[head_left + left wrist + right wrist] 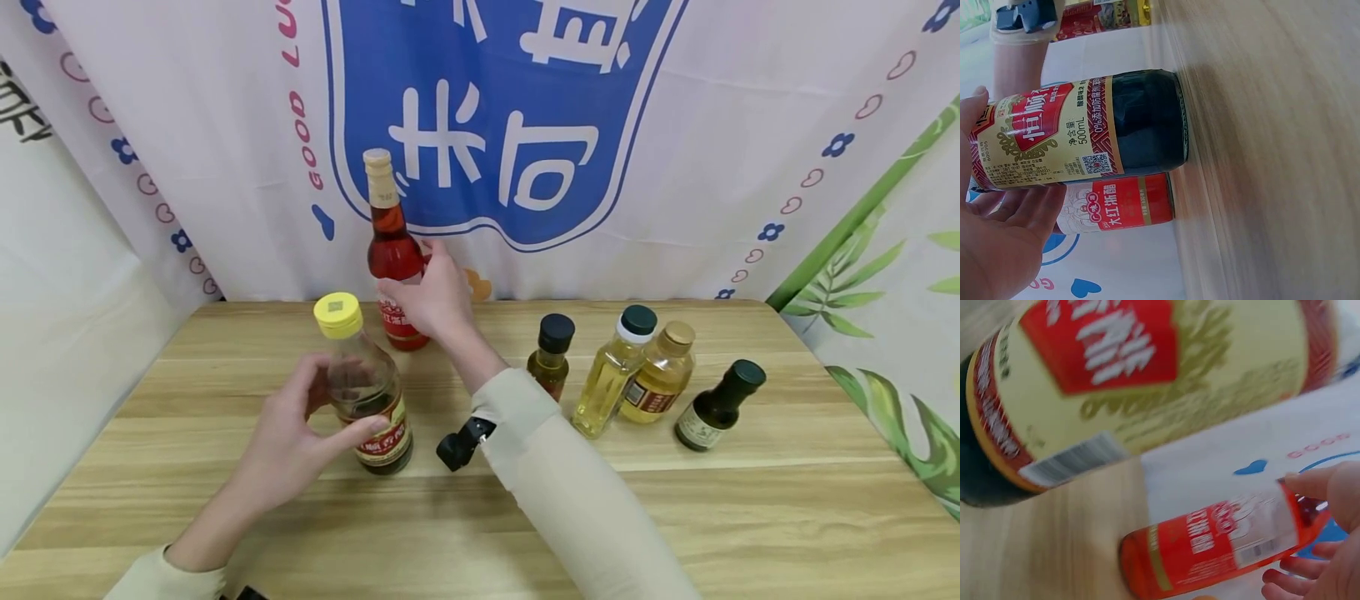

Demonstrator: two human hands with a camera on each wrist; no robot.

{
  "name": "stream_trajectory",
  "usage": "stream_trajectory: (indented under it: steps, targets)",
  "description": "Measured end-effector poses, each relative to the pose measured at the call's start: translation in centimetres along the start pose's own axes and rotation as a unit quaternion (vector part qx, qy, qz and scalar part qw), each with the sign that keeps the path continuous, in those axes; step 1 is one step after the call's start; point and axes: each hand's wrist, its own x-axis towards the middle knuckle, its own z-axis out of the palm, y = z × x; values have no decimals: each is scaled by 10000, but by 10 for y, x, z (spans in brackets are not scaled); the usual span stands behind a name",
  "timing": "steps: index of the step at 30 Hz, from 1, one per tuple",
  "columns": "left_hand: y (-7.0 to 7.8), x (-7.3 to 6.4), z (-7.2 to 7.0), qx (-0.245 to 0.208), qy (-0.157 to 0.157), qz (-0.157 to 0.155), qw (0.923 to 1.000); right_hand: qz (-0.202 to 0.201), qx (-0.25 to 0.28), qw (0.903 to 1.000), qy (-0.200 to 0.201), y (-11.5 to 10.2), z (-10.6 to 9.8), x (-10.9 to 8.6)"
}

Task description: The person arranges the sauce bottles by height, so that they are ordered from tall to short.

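A bottle of dark vinegar [369, 392] with a yellow cap and a cream-and-red label stands at the left of the table. My left hand [288, 437] holds it, thumb across the label side and fingers round the back; in the left wrist view the left hand [1007, 234] is at the label's upper part. Farther back stands a tall bottle of red vinegar [393, 254] with a cream neck wrap. Around its shoulder my right hand [435, 296] reaches with thumb and fingers apart. In the right wrist view the right hand's fingers [1297, 575] look loosely spread beside the glass.
On the right stand a black-capped bottle [551, 358], partly behind my right sleeve, a green-capped oil bottle [609, 379], a gold-capped jar-like bottle [660, 375] and a small dark bottle [712, 412]. A printed white curtain [712, 167] hangs behind the wooden table [795, 500].
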Motion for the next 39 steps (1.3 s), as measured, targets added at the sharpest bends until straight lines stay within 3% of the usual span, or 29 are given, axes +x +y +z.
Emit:
stream_trajectory:
  steps: [12,18,24,33,39]
  targets:
    - [-1,-1,0,-100,23,33,9999,-288,92,9994,183,-31,-41,-35]
    - [-1,0,0,-104,12,37,9999,-595,270,9975,276,-46,-74,-53]
    - [-1,1,-1,-117,-23,4,9999,-750,-38,9957,538,-54,-111,-69]
    - [-1,0,0,-71,-55,-66,9999,-1004,48,9932,583,-37,-170,-84]
    - [0,1,-1,-70,-51,-46,10000,-1254,392,9866,972,-8,-198,-99]
